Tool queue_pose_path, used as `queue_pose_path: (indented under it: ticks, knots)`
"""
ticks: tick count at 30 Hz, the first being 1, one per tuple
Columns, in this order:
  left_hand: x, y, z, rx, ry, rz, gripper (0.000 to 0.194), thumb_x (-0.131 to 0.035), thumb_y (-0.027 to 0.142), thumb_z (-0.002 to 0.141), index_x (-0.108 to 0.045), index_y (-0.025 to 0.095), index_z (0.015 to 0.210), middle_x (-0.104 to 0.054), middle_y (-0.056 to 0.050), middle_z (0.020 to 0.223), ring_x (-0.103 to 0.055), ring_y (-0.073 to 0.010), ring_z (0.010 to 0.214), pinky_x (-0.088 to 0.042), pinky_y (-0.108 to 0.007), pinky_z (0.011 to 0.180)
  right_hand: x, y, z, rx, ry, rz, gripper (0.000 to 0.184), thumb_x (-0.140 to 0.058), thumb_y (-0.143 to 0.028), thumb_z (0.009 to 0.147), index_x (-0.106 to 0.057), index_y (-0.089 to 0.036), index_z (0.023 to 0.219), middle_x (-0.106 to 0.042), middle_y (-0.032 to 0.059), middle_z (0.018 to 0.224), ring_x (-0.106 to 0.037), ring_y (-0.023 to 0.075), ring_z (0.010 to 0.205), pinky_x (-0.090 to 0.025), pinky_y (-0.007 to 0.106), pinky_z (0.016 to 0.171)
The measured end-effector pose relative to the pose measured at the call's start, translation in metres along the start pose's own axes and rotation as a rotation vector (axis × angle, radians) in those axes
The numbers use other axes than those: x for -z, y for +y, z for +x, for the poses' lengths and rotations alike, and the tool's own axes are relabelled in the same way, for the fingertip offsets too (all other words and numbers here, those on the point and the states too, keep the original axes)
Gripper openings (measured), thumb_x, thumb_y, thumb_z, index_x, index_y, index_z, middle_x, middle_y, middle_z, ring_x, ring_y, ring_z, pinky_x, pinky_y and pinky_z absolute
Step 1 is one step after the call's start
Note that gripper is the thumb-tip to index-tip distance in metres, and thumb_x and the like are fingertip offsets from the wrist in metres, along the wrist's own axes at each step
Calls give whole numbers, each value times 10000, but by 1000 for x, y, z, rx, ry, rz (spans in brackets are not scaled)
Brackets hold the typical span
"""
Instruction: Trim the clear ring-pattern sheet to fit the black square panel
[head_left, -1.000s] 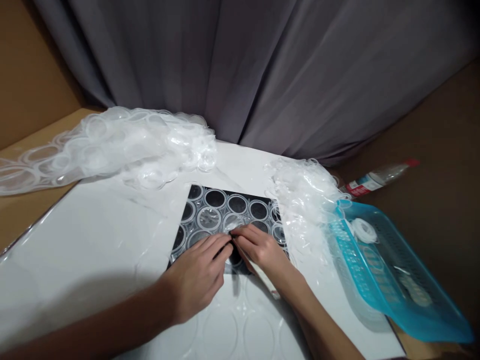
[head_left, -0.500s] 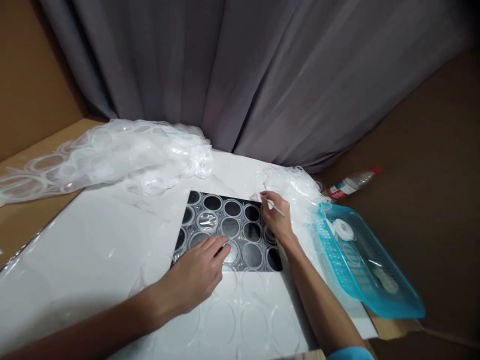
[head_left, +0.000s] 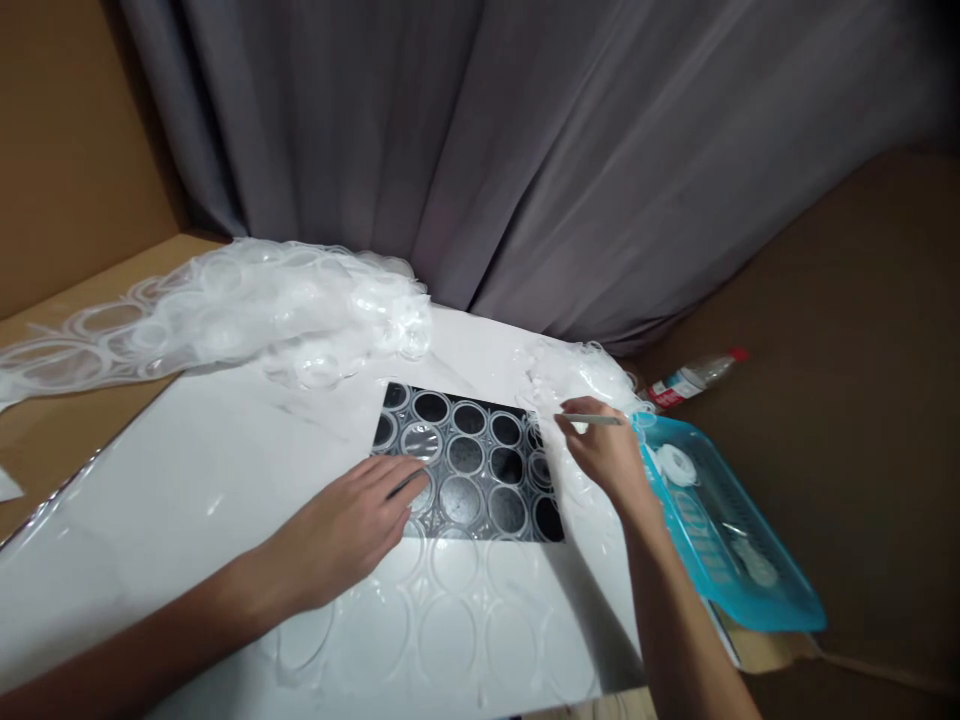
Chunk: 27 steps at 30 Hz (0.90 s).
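A clear plastic sheet with rows of round rings (head_left: 446,630) lies over a black panel (head_left: 486,403) and runs on towards me across the white tabletop. My left hand (head_left: 360,530) rests at the panel's left side, fingers bent over the sheet, with a thin dark stick-like tool (head_left: 406,483) between them. Right of the panel, my right hand (head_left: 604,450) is closed on a slim pale stick-like tool (head_left: 591,419), held nearly level. Its fingertips are over the edge of a pile of clear plastic scraps (head_left: 585,370). The exact kind of either tool cannot be made out.
A large heap of clear ringed sheets (head_left: 300,300) spreads over the back left. On the right stands a blue plastic basket (head_left: 750,540) holding a white coil (head_left: 676,465). Behind it lies a bottle with a red cap (head_left: 694,380). A grey curtain (head_left: 420,150) hangs behind the table.
My right hand has moved right, off the panel's far corner to the scrap pile, tool still in its fingers. My left hand has drawn back left, uncovering more rings. The view has shifted slightly.
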<state>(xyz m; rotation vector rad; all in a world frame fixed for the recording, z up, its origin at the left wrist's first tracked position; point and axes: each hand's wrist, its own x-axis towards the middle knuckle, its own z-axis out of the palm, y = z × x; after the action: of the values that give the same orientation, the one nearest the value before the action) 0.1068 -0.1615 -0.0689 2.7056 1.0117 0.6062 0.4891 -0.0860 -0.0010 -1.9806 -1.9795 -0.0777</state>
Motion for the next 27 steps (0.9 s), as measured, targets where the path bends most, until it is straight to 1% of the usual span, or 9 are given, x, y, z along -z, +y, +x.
queue_pose_path:
  ticks: [2, 4, 6, 8, 10, 13, 19, 24, 27]
  knots:
    - [-5, 1, -3, -2, -5, 37, 429, -472, 163, 1108, -616, 187, 1512, -649, -113, 1577, -584, -289, 1498, -454, -504, 1277, -9, -32, -5, 127, -95, 346, 136, -720, -310, 993, -813, -218, 954, -842, 111, 1091, -776, 273, 923, -581, 392, 806]
    - [-9, 3, -6, -5, -16, 77, 445, -477, 135, 1086, -613, 160, 1509, -636, -129, 1589, -565, -302, 1518, -449, -506, 1285, -20, -64, -11, 244, -230, 638, 178, -737, -324, 1011, -798, -229, 874, -840, 91, 1106, -783, 257, 971, -604, 408, 885]
    - [-11, 5, -7, 1, -17, 108, 454, -472, 120, 1073, -612, 145, 1504, -639, -137, 1584, -565, -303, 1518, -448, -501, 1289, -32, -91, -17, 304, -345, 808, 191, -751, -310, 1020, -787, -236, 848, -837, 71, 1103, -787, 244, 1025, -608, 414, 948]
    - [-13, 5, -9, 11, -7, 122, 466, -465, 117, 1070, -605, 143, 1514, -642, -140, 1582, -574, -301, 1511, -445, -494, 1292, -43, -109, -23, 320, -422, 898, 173, -755, -288, 1024, -781, -238, 860, -830, 57, 1084, -786, 233, 1044, -609, 406, 965]
    - [-14, 4, -10, 15, -2, 135, 486, -459, 110, 1062, -594, 138, 1529, -629, -152, 1598, -573, -309, 1515, -440, -498, 1295, -53, -119, -26, 319, -469, 944, 155, -750, -268, 1026, -775, -236, 876, -822, 51, 1065, -784, 226, 1037, -610, 396, 955]
    - [-14, 2, -11, 3, -17, 166, 514, -460, 104, 1044, -580, 114, 1543, -605, -177, 1619, -566, -334, 1520, -444, -514, 1285, -64, -123, -30, 307, -505, 967, 135, -736, -249, 1030, -773, -234, 901, -815, 49, 1042, -776, 221, 1010, -606, 389, 939]
    - [-14, 2, -11, -12, -68, 210, 513, -462, 128, 1055, -570, 92, 1555, -609, -186, 1607, -551, -342, 1527, -428, -519, 1293, -71, -124, -32, 307, -517, 970, 139, -729, -259, 1036, -777, -239, 907, -804, 59, 1031, -762, 229, 1007, -598, 397, 953]
    - [-14, 3, -10, 11, -63, 184, 480, -475, 136, 1060, -590, 79, 1522, -639, -186, 1560, -573, -336, 1495, -442, -516, 1274, -72, -125, -31, 370, -490, 905, 136, -718, -232, 1045, -760, -245, 916, -789, 52, 1031, -750, 220, 980, -599, 397, 923]
    - [-14, 4, -9, 31, -61, 156, 457, -478, 152, 1070, -599, 92, 1507, -653, -174, 1543, -580, -328, 1484, -447, -514, 1268, -71, -127, -32, 462, -464, 788, 127, -685, -209, 1065, -751, -241, 962, -778, 57, 1051, -737, 216, 985, -600, 382, 898]
